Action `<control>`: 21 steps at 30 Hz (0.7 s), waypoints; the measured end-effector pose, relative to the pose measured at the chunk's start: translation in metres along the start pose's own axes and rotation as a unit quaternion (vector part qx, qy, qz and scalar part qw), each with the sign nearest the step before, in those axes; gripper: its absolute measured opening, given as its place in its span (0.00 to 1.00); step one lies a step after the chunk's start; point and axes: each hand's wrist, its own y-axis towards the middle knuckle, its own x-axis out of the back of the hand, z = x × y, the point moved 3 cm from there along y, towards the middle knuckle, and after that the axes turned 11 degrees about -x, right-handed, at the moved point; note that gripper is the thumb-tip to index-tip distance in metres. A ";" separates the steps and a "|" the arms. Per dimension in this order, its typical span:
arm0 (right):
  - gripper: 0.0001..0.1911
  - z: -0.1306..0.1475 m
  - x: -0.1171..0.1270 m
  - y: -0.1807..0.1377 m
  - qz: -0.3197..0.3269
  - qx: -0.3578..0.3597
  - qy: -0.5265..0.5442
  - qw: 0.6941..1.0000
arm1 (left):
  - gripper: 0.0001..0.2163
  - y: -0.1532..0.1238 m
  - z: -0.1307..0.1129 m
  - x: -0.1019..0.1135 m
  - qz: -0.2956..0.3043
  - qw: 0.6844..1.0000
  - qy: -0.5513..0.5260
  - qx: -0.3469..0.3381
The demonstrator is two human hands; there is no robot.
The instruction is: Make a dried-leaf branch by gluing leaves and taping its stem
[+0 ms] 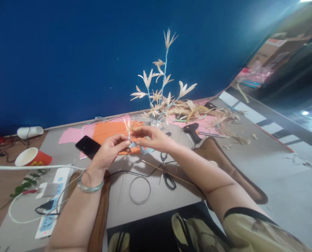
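Pale flower point(128, 125) upright over the tabletop point(127, 214), stem pinched in our left hand's point(109, 151) fingers. Our right hand's point(154, 138) fingers sit against the stem; can't tell if gripping. From there: phone point(88, 147) 9 o'clock, flowering branch point(165, 68) 1, glue gun point(191, 130) 3, scissors point(163, 169) 4.

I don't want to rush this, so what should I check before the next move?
1. Flower held: ok, left hand pinches its stem.
2. Right hand gripping the blue strip: cannot tell, the contact is unclear.
3. Branch upright: ok, standing behind the hands.
4. Scissors free of both hands: ok, lying on the table.
5. Glue gun cool: cannot tell, heat does not show.
6. Power strip light on: ok, it glows red.
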 end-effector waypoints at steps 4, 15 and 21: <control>0.15 -0.007 -0.008 -0.002 0.112 -0.056 -0.021 0.992 | 0.09 -0.001 0.000 -0.003 0.012 1.000 0.009 0.005; 0.13 -0.011 -0.012 0.000 0.163 -0.153 0.069 0.972 | 0.09 -0.003 0.000 -0.006 0.048 0.995 0.090 0.001; 0.14 -0.020 -0.011 0.003 0.154 -0.152 0.108 0.970 | 0.11 -0.005 0.000 -0.004 0.062 0.990 0.128 0.005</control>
